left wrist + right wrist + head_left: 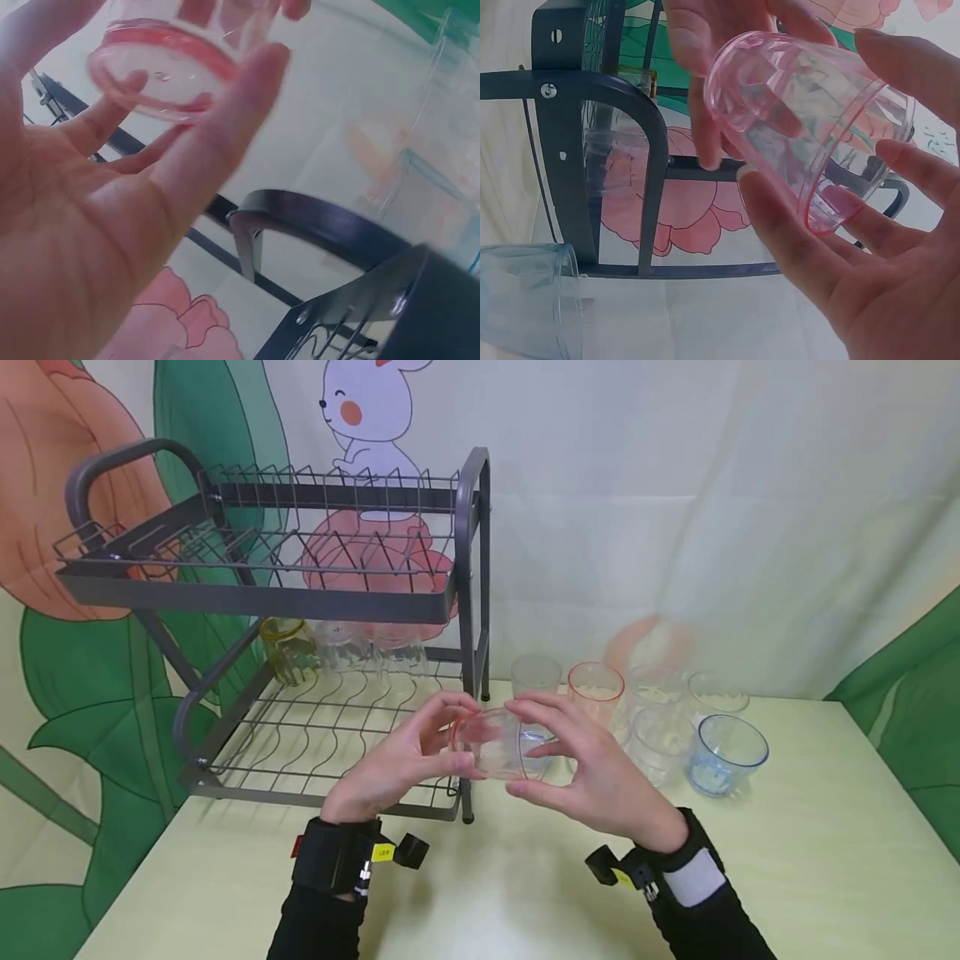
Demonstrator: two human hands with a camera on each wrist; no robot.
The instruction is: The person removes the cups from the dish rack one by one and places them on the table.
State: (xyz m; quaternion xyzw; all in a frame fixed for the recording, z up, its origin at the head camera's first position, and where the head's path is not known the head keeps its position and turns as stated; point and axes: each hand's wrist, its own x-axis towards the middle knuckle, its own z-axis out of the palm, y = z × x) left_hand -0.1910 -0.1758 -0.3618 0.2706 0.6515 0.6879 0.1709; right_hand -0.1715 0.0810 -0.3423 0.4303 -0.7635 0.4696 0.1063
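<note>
Both hands hold a pink-tinted clear drinking glass [491,743] sideways in front of the rack's right end. At the base end, my left hand [408,756] has its thumb below and fingers above; the pink base [161,79] shows between them in the left wrist view. My right hand [588,756] grips the mouth end, thumb low and fingers over the top. In the right wrist view a second, clear rim [910,112] shows just past the glass's pink rim. Faceted sides of the pink glass [780,112] are visible there.
A black two-tier dish rack [300,602] stands at left. Its lower tier holds an amber glass [288,652] and clear glasses [397,652]. Several glasses are grouped on the table at right, including a red-rimmed glass [596,685] and a blue glass [723,760]. A printed curtain hangs behind.
</note>
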